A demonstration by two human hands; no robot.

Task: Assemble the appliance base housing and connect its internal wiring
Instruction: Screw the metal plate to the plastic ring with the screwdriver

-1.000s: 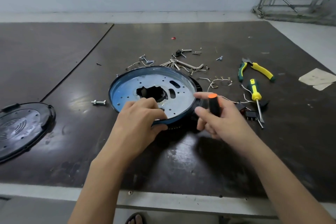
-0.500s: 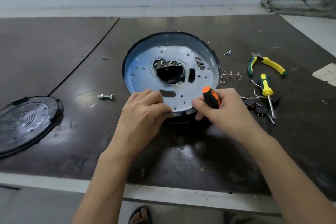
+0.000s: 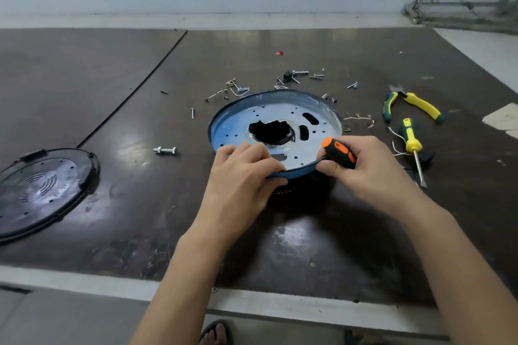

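Note:
The round blue-rimmed metal housing plate (image 3: pixel 241 127) with a dark central hole sits tilted, near edge raised, over a black part (image 3: pixel 297 193) on the dark table. My left hand (image 3: pixel 241 176) grips the plate's near rim, fingers on top and thumb under. My right hand (image 3: pixel 364 168) holds an orange-and-black screwdriver handle (image 3: pixel 339 152) and its thumb touches the same rim on the right. The screwdriver's shaft is hidden behind the hand.
A black round base cover (image 3: pixel 42 190) lies at the left. Loose screws and wire clips (image 3: pixel 238 89), and a bolt (image 3: pixel 165 150), lie around the plate. Green-yellow pliers (image 3: pixel 412 103) and a yellow screwdriver (image 3: pixel 412 145) rest at the right. The table's front edge (image 3: pixel 112 283) is near.
The plate was tipped up steeply half a second ago and has now come down to a shallower tilt. Both hands stayed on its near rim.

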